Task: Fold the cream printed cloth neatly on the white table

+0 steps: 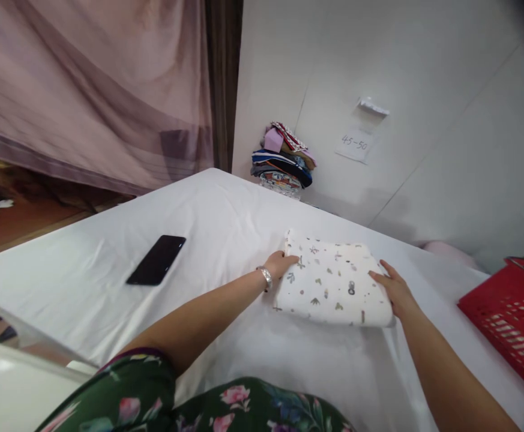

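A folded white cloth (331, 282) with small printed plants and figures lies in front of me on the white-covered table (230, 222). My left hand (280, 265) grips its left edge, thumb on top and the other fingers hidden beneath. At the opposite edge, my right hand (395, 289) holds the cloth, with its thumb over the top and a finger stretched along the far side. The cloth looks folded into a thick rectangle; its exact kind of garment or linen does not show.
A black phone (157, 260) lies on the table to the left. Folded clothes (283, 157) are stacked by the wall at the back. A red plastic basket (509, 312) stands at the right. A pink curtain (108, 90) hangs at the left, and a paper sign (355, 146) reads "45-50".
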Tool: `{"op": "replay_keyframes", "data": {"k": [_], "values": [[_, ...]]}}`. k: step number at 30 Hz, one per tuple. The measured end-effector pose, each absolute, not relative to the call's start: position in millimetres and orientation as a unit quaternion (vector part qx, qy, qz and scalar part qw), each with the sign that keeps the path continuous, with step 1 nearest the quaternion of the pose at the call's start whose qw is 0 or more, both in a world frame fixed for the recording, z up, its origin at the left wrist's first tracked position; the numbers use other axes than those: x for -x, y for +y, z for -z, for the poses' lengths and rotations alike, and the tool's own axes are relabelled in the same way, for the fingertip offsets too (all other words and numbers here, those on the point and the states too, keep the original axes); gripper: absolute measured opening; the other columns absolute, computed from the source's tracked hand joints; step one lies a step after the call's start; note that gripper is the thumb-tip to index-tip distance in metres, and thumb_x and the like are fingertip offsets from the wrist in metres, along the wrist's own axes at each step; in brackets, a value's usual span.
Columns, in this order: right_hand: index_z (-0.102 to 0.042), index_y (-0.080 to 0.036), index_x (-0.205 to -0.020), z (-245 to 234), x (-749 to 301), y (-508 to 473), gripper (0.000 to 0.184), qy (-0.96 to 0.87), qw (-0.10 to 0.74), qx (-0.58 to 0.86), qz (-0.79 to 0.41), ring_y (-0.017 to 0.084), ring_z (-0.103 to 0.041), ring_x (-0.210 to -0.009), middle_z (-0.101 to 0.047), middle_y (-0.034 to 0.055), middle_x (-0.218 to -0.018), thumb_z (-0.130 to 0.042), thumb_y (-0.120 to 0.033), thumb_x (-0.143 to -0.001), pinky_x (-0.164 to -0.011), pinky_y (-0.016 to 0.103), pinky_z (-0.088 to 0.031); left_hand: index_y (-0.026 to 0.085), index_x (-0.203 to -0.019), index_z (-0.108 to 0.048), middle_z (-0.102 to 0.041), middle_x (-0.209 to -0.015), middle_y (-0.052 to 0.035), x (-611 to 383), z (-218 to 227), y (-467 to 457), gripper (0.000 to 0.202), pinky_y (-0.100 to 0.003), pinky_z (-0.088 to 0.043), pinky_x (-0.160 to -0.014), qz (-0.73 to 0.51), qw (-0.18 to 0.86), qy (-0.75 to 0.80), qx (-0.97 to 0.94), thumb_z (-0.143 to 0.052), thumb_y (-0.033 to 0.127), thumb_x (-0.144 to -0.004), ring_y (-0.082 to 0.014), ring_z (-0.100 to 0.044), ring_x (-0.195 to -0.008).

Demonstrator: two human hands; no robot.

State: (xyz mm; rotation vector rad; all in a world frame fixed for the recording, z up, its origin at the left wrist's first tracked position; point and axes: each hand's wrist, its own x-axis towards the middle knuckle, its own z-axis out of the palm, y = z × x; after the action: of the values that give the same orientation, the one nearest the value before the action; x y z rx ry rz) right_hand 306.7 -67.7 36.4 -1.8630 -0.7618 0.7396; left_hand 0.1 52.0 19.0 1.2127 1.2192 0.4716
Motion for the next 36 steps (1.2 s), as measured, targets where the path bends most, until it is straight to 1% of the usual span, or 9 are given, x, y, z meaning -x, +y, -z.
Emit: {"op": "replay_keyframes", "data": {"k": [4, 6, 10, 16, 20, 23, 27, 33, 36], "values": [[-0.045, -0.012, -0.128, -25, -334, -41, 0.063, -0.385, 0.276, 0.863, -0.176, 0.028, -0.061, -0.093, -0.062, 0.0165, -0.106, -0.06, -0.031, -0.07, -0.082, 0.041, -0.048, 0.01, -0.094, -0.057, -0.066, -0.087, -0.0143, -19, -8, 40, 0.043, -0.033, -0.052, -0.057, -0.194, 0.681, 0.523, -0.475, -0.06, 0.047, -0.073, -0.0222, -0.064, -0.068], [-0.052, -0.012, -0.121, -18, -335, -33, 0.054, -0.411, 0.236, 0.87, -0.138, 0.031, -0.053, -0.109, -0.058, 0.0175, -0.115, -0.058, -0.027, -0.07, -0.094, 0.045, -0.039, 0.009, -0.095, -0.056, -0.066, -0.083, -0.0141, -22, -5, 36, 0.042, -0.034, -0.052, -0.055, -0.195, 0.705, 0.514, -0.448, -0.051, 0.048, -0.079, -0.0207, -0.063, -0.062], [-0.053, -0.016, -0.12, -13, -302, -29, 0.049, -0.49, 0.235, 0.837, -0.064, 0.029, -0.037, -0.125, -0.045, 0.0124, -0.133, -0.052, -0.029, -0.073, -0.104, 0.043, -0.027, 0.01, -0.101, -0.053, -0.065, -0.084, -0.0118, -16, -4, 32, 0.037, -0.03, -0.054, -0.056, -0.199, 0.737, 0.491, -0.42, -0.032, 0.039, -0.09, -0.0165, -0.063, -0.06], [-0.056, -0.021, -0.115, -27, -195, -18, 0.048, -0.554, 0.322, 0.747, -0.176, 0.022, -0.055, -0.102, -0.057, 0.0065, -0.118, -0.047, -0.048, -0.077, -0.088, 0.035, -0.044, 0.012, -0.107, -0.051, -0.063, -0.095, -0.0131, -22, 0, 36, 0.033, -0.028, -0.051, -0.049, -0.212, 0.679, 0.521, -0.472, -0.052, 0.03, -0.08, -0.0161, -0.06, -0.057], [-0.051, -0.016, -0.122, -33, -155, 5, 0.06, -0.578, 0.28, 0.741, -0.195, 0.02, -0.057, -0.091, -0.06, 0.009, -0.109, -0.051, -0.053, -0.074, -0.081, 0.032, -0.044, 0.014, -0.112, -0.048, -0.064, -0.094, -0.0121, -31, 1, 36, 0.047, -0.026, -0.048, -0.045, -0.231, 0.645, 0.516, -0.514, -0.059, 0.038, -0.073, -0.0173, -0.061, -0.058], [-0.053, -0.015, -0.12, -31, -149, 20, 0.06, -0.578, 0.22, 0.768, -0.167, 0.022, -0.056, -0.087, -0.06, 0.0099, -0.103, -0.057, -0.047, -0.069, -0.079, 0.032, -0.041, 0.013, -0.113, -0.048, -0.064, -0.097, -0.013, -33, 3, 35, 0.05, -0.025, -0.047, -0.044, -0.232, 0.626, 0.523, -0.529, -0.061, 0.039, -0.072, -0.0171, -0.061, -0.058], [-0.062, -0.016, -0.107, -26, -155, 23, 0.042, -0.577, 0.227, 0.765, -0.174, 0.022, -0.057, -0.088, -0.065, 0.0069, -0.096, -0.053, -0.03, -0.068, -0.077, 0.028, -0.041, 0.013, -0.112, -0.051, -0.065, -0.098, -0.0118, -31, 10, 39, 0.052, -0.025, -0.048, -0.052, -0.229, 0.605, 0.538, -0.54, -0.063, 0.039, -0.069, -0.0191, -0.063, -0.066], [-0.058, -0.018, -0.111, -27, -160, 10, 0.041, -0.562, 0.276, 0.759, -0.179, 0.02, -0.057, -0.085, -0.065, 0.0045, -0.099, -0.04, -0.033, -0.076, -0.07, 0.026, -0.043, 0.012, -0.117, -0.052, -0.061, -0.112, -0.0136, -30, 7, 60, 0.045, -0.025, -0.047, -0.074, -0.255, 0.572, 0.572, -0.529, -0.058, 0.028, -0.076, -0.0216, -0.06, -0.096], [-0.056, -0.018, -0.113, -30, -153, 11, 0.042, -0.561, 0.283, 0.76, -0.166, 0.02, -0.056, -0.089, -0.063, 0.005, -0.103, -0.042, -0.032, -0.077, -0.075, 0.027, -0.042, 0.011, -0.124, -0.047, -0.061, -0.113, -0.0153, -33, 2, 72, 0.046, -0.025, -0.048, -0.071, -0.258, 0.579, 0.584, -0.507, -0.052, 0.022, -0.079, -0.0206, -0.062, -0.092]]}}
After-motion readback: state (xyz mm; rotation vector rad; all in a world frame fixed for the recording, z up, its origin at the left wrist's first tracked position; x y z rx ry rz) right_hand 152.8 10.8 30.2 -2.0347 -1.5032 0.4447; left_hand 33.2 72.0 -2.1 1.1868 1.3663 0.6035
